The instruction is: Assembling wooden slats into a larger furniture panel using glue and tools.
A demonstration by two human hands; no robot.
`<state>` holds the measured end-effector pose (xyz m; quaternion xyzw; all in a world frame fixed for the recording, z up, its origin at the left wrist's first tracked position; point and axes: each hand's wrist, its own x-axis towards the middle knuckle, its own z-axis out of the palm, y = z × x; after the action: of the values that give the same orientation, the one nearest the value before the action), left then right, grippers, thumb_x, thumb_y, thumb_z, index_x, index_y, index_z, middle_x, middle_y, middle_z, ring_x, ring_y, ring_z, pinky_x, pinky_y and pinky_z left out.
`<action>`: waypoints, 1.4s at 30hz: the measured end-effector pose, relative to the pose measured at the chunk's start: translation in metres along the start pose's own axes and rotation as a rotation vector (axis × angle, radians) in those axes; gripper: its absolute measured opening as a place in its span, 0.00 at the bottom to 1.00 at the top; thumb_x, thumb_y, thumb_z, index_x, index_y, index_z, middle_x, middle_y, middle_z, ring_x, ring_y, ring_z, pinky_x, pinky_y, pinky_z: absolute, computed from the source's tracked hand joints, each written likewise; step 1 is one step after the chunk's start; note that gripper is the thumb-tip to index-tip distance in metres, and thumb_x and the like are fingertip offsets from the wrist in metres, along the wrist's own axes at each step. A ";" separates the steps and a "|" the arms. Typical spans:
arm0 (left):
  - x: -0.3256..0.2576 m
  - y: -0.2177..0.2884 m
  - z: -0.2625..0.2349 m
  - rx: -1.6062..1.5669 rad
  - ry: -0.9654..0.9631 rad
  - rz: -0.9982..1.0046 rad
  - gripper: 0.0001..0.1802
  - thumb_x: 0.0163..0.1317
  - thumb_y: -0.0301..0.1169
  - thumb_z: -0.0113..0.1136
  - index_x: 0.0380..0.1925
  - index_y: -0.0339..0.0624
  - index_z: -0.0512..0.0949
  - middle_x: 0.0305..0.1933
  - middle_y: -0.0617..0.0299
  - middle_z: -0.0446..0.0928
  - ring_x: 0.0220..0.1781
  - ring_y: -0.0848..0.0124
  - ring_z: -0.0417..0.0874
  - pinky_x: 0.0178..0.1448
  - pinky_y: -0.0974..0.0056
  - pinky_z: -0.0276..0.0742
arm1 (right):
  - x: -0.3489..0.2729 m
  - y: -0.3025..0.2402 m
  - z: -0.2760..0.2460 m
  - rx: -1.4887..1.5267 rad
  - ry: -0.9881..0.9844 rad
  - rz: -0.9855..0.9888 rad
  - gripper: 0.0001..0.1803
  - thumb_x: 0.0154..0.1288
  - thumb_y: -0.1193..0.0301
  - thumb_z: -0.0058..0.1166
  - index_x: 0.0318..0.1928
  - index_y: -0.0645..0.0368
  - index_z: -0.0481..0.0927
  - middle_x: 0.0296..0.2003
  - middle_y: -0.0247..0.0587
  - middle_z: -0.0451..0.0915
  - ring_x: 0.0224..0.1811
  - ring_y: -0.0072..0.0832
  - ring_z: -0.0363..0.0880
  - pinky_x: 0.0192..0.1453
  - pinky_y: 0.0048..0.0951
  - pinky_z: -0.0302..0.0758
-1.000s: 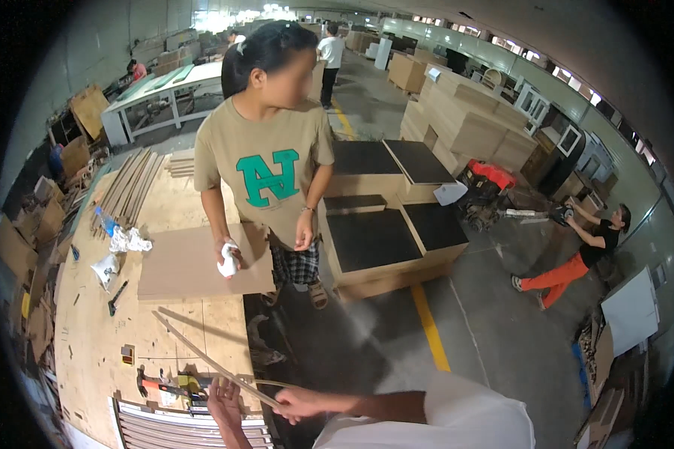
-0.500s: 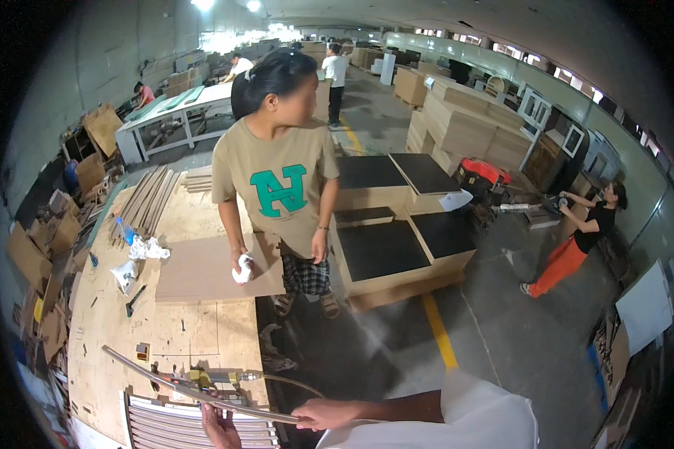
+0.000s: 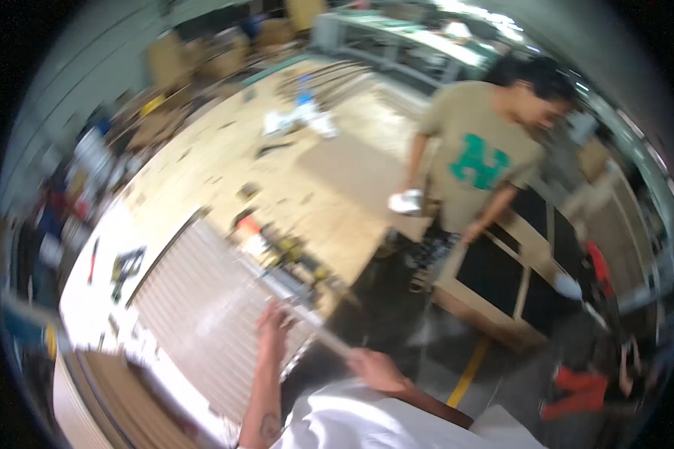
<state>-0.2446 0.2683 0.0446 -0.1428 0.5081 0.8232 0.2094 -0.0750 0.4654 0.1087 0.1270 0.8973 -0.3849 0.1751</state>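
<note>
A thin wooden strip (image 3: 320, 329) runs slantwise between my hands, its far end near the tools on the table. My right hand (image 3: 378, 370) is closed round the strip's near end. Further along, my left hand (image 3: 274, 322) has its fingers on the strip, closed about it as far as the blur shows. Left of it lies a panel of parallel light slats (image 3: 202, 299), beneath and beside my left forearm. Just beyond the strip, yellow-and-black tools that look like air nailers (image 3: 296, 258) rest on the wooden table (image 3: 202, 179).
A co-worker (image 3: 479, 150) stands across the table corner, holding a white bundle (image 3: 407, 202). Dark-topped boxes (image 3: 494, 273) stand at the right. A brown board (image 3: 352, 165) and a black tool (image 3: 275, 148) lie on the table. Stacked brown strips (image 3: 127, 404) are at lower left.
My view has swung left and down, bringing the whole slatted panel into sight. The strip now slants down to the right, still in my hands. The co-worker's head has turned downward.
</note>
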 end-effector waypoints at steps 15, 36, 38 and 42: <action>0.056 -0.007 -0.028 -0.201 0.088 -0.191 0.15 0.63 0.26 0.48 0.49 0.34 0.70 0.45 0.57 0.73 0.48 0.65 0.76 0.51 0.56 0.76 | 0.061 0.006 0.027 -0.228 0.141 -0.331 0.11 0.66 0.66 0.52 0.41 0.61 0.73 0.33 0.56 0.79 0.36 0.57 0.78 0.38 0.51 0.76; 0.045 0.026 -0.083 1.062 0.344 0.472 0.19 0.50 0.25 0.55 0.43 0.31 0.80 0.32 0.42 0.77 0.40 0.48 0.78 0.47 0.51 0.74 | 0.098 0.048 0.059 -0.286 0.054 -0.289 0.10 0.65 0.69 0.54 0.35 0.65 0.74 0.32 0.59 0.80 0.36 0.58 0.78 0.39 0.49 0.76; 0.047 0.028 -0.084 1.065 0.330 0.471 0.19 0.49 0.25 0.55 0.43 0.30 0.80 0.33 0.42 0.77 0.40 0.48 0.78 0.47 0.51 0.74 | 0.099 0.051 0.058 -0.256 0.063 -0.276 0.10 0.64 0.69 0.54 0.33 0.66 0.73 0.32 0.60 0.80 0.35 0.59 0.77 0.39 0.48 0.76; 0.052 0.027 -0.086 0.955 0.310 0.386 0.19 0.56 0.26 0.54 0.48 0.30 0.78 0.39 0.42 0.78 0.44 0.50 0.79 0.51 0.56 0.75 | 0.091 0.036 0.040 -0.017 -0.108 -0.183 0.09 0.66 0.70 0.52 0.38 0.64 0.76 0.30 0.52 0.80 0.32 0.44 0.82 0.35 0.40 0.77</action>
<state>-0.3010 0.1909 0.0046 -0.0555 0.8678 0.4934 0.0185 -0.1355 0.4686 0.0225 0.0223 0.8977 -0.3977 0.1883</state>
